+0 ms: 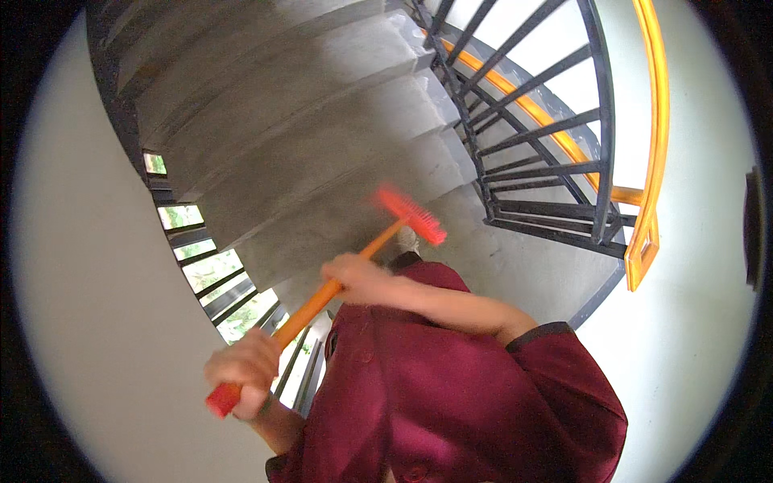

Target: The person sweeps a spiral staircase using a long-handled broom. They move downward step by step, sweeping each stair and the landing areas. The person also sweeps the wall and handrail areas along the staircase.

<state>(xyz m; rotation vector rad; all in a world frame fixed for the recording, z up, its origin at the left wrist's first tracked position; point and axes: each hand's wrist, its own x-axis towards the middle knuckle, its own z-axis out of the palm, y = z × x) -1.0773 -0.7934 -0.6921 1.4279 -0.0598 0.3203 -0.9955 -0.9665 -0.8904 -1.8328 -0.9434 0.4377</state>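
Note:
A push broom crosses in front of my body, its orange handle (311,311) slanting from lower left to upper right. Near the red end cap (222,399), my left hand (247,365) is wrapped around the handle. My right hand (362,279) grips it farther along, towards the head. The red bristled broom head (410,214) is blurred and lies over the concrete steps in view; whether it touches them I cannot tell. A light shoe (408,239) shows partly below the broom head.
Concrete stairs (290,163) stretch ahead, with worn pale patches at their right ends. A black metal railing (537,133) and an orange handrail (658,121) bound the right side. On the left are a pale wall (109,259) and black bars (226,281) with greenery beyond.

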